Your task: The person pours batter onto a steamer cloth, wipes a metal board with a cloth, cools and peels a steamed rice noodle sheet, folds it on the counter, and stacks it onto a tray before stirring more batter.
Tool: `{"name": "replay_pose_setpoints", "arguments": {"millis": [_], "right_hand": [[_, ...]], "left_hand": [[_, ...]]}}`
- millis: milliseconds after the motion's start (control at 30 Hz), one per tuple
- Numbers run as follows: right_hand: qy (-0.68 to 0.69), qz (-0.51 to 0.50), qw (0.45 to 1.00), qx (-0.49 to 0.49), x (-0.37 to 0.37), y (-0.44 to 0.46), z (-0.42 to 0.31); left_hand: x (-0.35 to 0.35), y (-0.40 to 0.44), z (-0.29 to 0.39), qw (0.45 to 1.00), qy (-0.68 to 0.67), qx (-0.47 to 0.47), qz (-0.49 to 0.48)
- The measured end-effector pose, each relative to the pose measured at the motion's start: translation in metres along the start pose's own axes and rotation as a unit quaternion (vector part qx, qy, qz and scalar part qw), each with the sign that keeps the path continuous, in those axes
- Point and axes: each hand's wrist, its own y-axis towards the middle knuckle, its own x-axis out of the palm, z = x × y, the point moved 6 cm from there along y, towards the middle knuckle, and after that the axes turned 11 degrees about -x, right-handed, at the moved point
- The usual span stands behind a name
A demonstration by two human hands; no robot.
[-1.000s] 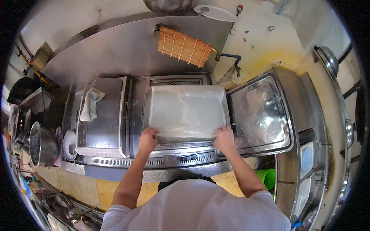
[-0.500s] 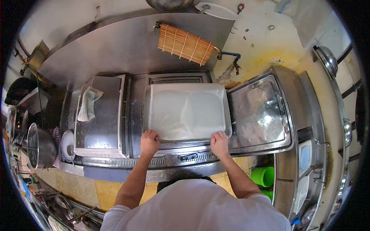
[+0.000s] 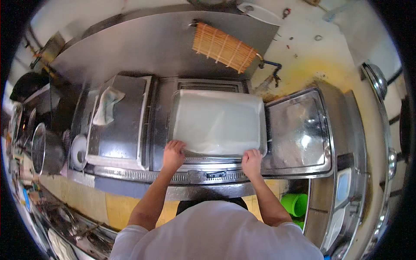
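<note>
A shallow rectangular tray [image 3: 263, 130] with a smooth, glossy white layer in it lies over the middle section of a steel counter. My left hand [image 3: 174, 154] is closed at the front left corner, with the fingers curled over the rim. At the front right corner, my right hand [image 3: 252, 161] grips the near edge with bent fingers. My thumbs are only partly visible. Behind the tray a slotted steel grate [image 3: 212, 86] shows, and another strip of slots runs below its front edge.
To the left, a folded cloth [image 3: 107, 106] rests on a flat steel lid [image 3: 119, 141]. A wet metal tray [image 3: 294, 130] sits on the right. A bamboo mat [image 3: 223, 47] hangs from a pipe behind. Further left stands a pot [image 3: 52, 151]; green buckets [image 3: 294, 203] are below right.
The whole view has shifted, so the counter appears further right. Reflections on the white layer look different. Both hands stay at the tray's front corners.
</note>
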Motion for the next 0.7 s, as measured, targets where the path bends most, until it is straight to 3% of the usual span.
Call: {"name": "replay_pose_setpoints", "arguments": {"millis": [100,267,400,500,700], "right_hand": [[0.039,0.0,0.999,-0.001,-0.004,0.001,-0.003],[0.12,-0.007,0.992,-0.039,-0.012,-0.003,-0.016],[0.131,-0.042,0.986,-0.091,-0.033,-0.011,-0.046],[0.209,-0.07,0.969,-0.111,-0.042,-0.018,-0.059],[0.342,-0.175,0.909,-0.164,-0.04,-0.026,-0.088]], "left_hand": [[0.0,0.0,0.0,1.0,-0.011,0.012,0.014],[0.0,-0.022,0.012,0.99,-0.107,-0.089,0.01],[-0.008,-0.058,0.067,0.998,0.004,-0.049,0.034],[0.002,-0.089,0.095,0.991,-0.082,-0.099,0.032],[0.003,-0.148,0.145,0.969,-0.124,-0.213,0.037]]}}
